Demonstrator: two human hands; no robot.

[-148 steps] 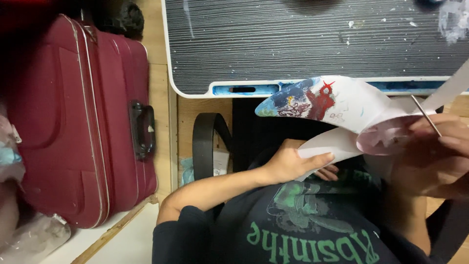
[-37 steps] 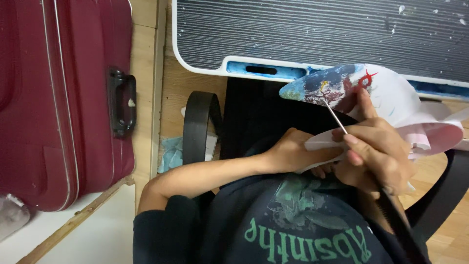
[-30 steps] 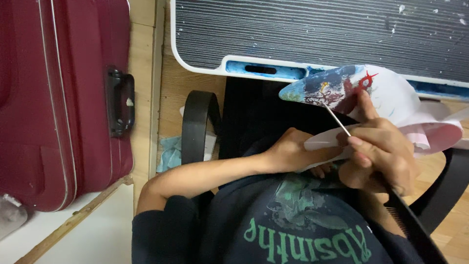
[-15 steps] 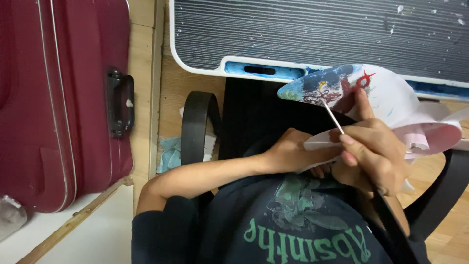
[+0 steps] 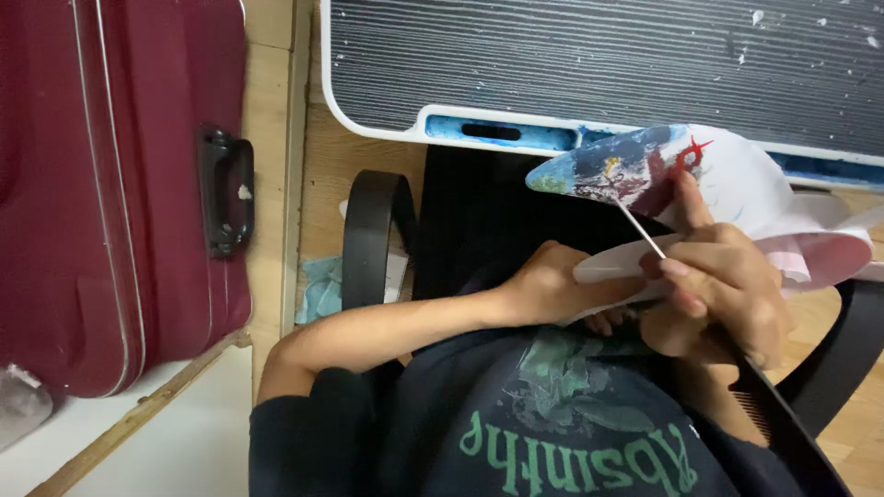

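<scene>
Not much is shifting since a moment ago: the right hand (image 5: 714, 294) is still pinching the thin brush (image 5: 642, 229), its tip dabbing the painted paper (image 5: 626, 170). The left hand (image 5: 552, 285), just below that paper, is gripping its lower edge.

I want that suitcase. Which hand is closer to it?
Left. The left hand holds the paper, on the suitcase side; the right hand, gripping the stick, is farther off.
</scene>
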